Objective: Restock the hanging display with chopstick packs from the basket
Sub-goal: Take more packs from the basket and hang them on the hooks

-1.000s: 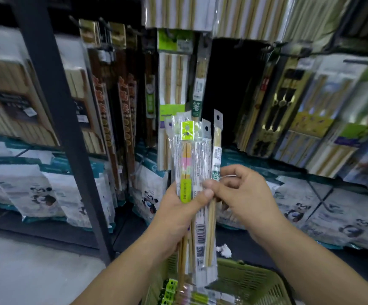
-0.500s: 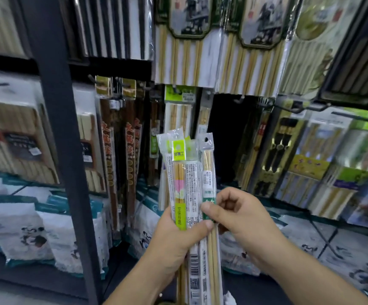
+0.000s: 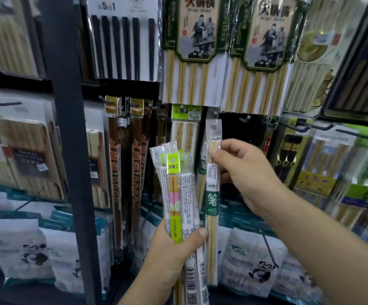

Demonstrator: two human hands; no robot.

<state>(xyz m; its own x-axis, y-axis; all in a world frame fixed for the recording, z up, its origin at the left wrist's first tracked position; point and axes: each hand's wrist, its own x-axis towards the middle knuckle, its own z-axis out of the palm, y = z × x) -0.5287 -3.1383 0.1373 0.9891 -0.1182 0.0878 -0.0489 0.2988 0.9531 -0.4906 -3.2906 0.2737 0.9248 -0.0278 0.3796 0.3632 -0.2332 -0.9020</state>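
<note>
Bundle of chopstick packs (image 3: 174, 194) clamped in left hand (image 3: 172, 253), ends below the fist cut off. Right hand (image 3: 251, 172) pinches green-label chopstick pack (image 3: 212, 200); hang hole (image 3: 213, 127) above the pinch, hooked or not unclear.

Shop aisle, dim light, glare on plastic wrappers. A dark metal upright (image 3: 68, 172) stands left of centre, with the hanging display (image 3: 236, 128) behind it, packs on black wire pegs (image 3: 304, 126) over a dark back panel. Panda-print bags (image 3: 22, 252) line the low shelf.
</note>
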